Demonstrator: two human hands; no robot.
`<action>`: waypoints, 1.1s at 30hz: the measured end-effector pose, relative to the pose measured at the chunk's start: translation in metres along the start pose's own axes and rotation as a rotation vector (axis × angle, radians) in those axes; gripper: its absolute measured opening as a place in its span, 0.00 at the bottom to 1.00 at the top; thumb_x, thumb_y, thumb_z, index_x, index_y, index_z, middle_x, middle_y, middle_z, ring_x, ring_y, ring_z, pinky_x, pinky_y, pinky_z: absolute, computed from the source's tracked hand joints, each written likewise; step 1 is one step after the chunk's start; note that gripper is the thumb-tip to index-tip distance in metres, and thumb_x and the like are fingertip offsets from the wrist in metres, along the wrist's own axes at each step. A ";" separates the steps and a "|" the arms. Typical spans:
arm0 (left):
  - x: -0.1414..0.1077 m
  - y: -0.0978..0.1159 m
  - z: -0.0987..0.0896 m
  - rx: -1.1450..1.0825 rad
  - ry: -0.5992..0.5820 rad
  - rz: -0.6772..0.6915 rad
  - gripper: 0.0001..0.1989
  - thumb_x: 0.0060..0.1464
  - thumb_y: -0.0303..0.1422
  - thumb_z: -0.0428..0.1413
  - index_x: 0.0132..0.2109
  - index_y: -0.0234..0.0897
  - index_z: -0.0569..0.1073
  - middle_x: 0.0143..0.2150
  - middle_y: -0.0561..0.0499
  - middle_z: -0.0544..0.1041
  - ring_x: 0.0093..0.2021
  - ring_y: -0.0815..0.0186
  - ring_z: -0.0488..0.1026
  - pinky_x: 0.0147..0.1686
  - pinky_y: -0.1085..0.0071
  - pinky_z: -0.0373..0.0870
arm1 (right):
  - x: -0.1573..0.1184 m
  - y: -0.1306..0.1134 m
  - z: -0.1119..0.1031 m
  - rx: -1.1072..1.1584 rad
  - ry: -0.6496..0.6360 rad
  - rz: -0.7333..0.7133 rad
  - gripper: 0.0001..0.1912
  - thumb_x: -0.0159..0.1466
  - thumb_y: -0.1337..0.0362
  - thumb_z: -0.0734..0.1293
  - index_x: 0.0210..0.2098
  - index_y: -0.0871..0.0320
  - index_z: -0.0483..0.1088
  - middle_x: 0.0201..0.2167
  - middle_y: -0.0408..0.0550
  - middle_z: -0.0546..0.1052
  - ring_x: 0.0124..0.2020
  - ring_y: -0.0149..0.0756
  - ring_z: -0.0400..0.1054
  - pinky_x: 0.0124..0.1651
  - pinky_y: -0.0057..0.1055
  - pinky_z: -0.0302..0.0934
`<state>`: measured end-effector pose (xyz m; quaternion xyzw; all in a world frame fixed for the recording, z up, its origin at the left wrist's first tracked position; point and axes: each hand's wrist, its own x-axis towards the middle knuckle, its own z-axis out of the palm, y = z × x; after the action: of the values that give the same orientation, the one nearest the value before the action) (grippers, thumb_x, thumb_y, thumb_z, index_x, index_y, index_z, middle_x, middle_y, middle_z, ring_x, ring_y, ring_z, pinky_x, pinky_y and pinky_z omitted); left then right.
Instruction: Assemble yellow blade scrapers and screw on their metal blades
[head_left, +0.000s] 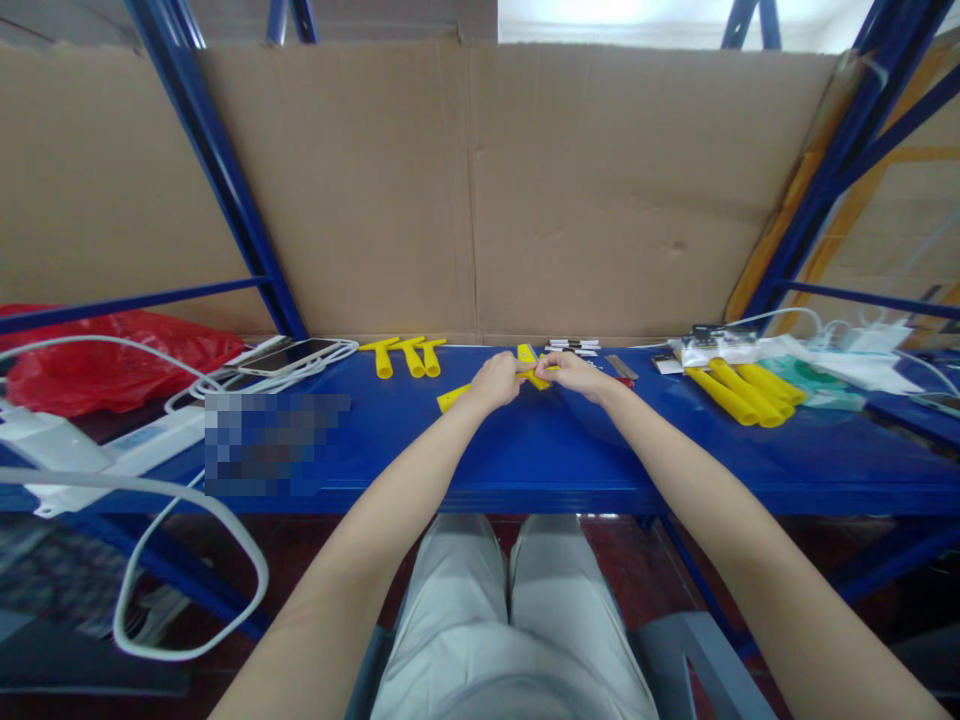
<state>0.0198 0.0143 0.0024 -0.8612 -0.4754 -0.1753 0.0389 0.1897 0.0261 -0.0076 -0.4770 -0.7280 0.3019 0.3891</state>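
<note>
Both my hands meet over the blue table, working on a yellow T-shaped scraper-like tool (pixel 453 398). My left hand (pixel 495 381) is closed around it, and the tube-like handle end sticks out on the left below that hand. My right hand (pixel 574 374) pinches at the yellow crosspiece (pixel 527 356) from the right. The exact contact between the fingertips is too small to make out. To the left, several yellow T-shaped tools (pixel 411 357) lie in a row near the cardboard. Just right of my right hand is a flat grey and red piece (pixel 622 369).
On the right, several yellow tubes (pixel 742 393) lie beside clear plastic packaging (pixel 814 383). Black and white strips (pixel 574 346) lie behind my hands. A phone (pixel 289 357), white cables, a power strip (pixel 142 450) and a red bag (pixel 127 355) occupy the left. Cardboard (pixel 600 190) walls the back.
</note>
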 end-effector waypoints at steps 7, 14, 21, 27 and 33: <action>-0.002 0.004 -0.003 0.006 0.005 0.042 0.20 0.57 0.25 0.47 0.53 0.42 0.73 0.44 0.44 0.72 0.47 0.58 0.70 0.47 0.67 0.65 | 0.000 0.000 -0.001 0.027 -0.005 0.012 0.01 0.47 0.68 0.63 0.21 0.59 0.67 0.23 0.39 0.70 0.28 0.28 0.62 0.38 0.27 0.57; -0.003 0.005 -0.004 0.052 0.027 0.068 0.19 0.57 0.25 0.46 0.52 0.39 0.74 0.43 0.43 0.72 0.47 0.59 0.70 0.46 0.67 0.65 | 0.001 -0.002 0.002 0.025 0.027 0.026 0.02 0.48 0.71 0.63 0.21 0.60 0.67 0.23 0.41 0.71 0.28 0.28 0.63 0.39 0.27 0.58; 0.000 0.001 0.001 0.054 0.045 0.021 0.20 0.58 0.27 0.46 0.55 0.41 0.72 0.44 0.43 0.72 0.46 0.59 0.71 0.46 0.67 0.65 | -0.002 -0.010 0.005 0.017 0.108 0.079 0.03 0.49 0.72 0.64 0.20 0.60 0.67 0.23 0.41 0.72 0.29 0.28 0.64 0.40 0.28 0.59; 0.002 -0.001 0.004 0.042 0.078 0.044 0.19 0.58 0.26 0.48 0.53 0.41 0.74 0.43 0.43 0.73 0.46 0.60 0.71 0.46 0.68 0.65 | -0.001 -0.010 0.006 0.023 0.131 0.080 0.04 0.49 0.73 0.65 0.20 0.60 0.69 0.23 0.42 0.73 0.28 0.28 0.66 0.40 0.27 0.61; 0.003 -0.002 0.006 0.044 0.086 0.043 0.17 0.57 0.27 0.50 0.52 0.43 0.75 0.42 0.45 0.74 0.44 0.61 0.71 0.45 0.68 0.66 | -0.003 -0.011 0.007 0.038 0.127 0.108 0.05 0.49 0.73 0.65 0.19 0.60 0.69 0.21 0.41 0.72 0.26 0.27 0.64 0.39 0.27 0.61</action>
<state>0.0210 0.0194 -0.0025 -0.8619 -0.4583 -0.2008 0.0821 0.1798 0.0190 -0.0031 -0.5262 -0.6692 0.3056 0.4266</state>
